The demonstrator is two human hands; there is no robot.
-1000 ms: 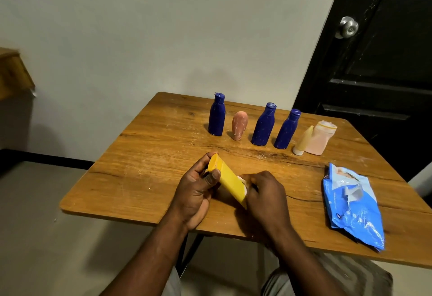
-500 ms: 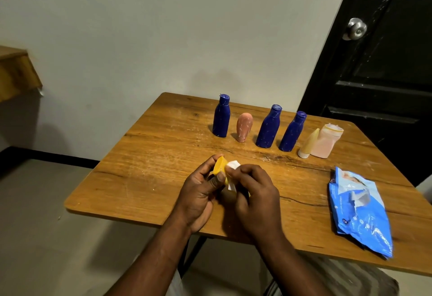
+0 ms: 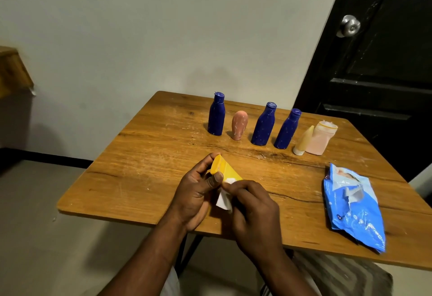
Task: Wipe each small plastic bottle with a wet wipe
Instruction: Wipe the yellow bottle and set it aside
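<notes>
Grey plaster wall (image 3: 140, 38) and a black panelled door (image 3: 374, 90) stand behind your brown wooden worktop (image 3: 152, 167), which carries everything. Near its right edge lies the crumpled blue plastic wipes pack (image 3: 353, 209), close enough for you to reach a fresh sheet. Six small bottles are lined up along the far side, clear of your working space: three dark blue plastic bottles (image 3: 263, 125), a rounded pink bottle (image 3: 239, 126), a cream cone-shaped tube (image 3: 304, 141) and a squat pale pink bottle (image 3: 320, 139). The last two are touching. Which of them are already wiped cannot be told.

Your left hand (image 3: 194, 195) curls its fingers and thumb round the cap end of the yellow plastic bottle (image 3: 228, 171). It holds the bottle tilted above the near worktop so one side faces the other hand. Your right hand (image 3: 254, 211) pinches the white wet wipe (image 3: 224, 201) against that side, probably mid-rub. That hand hides the bottle's lower end, its own fingertips and much of the wipe.
</notes>
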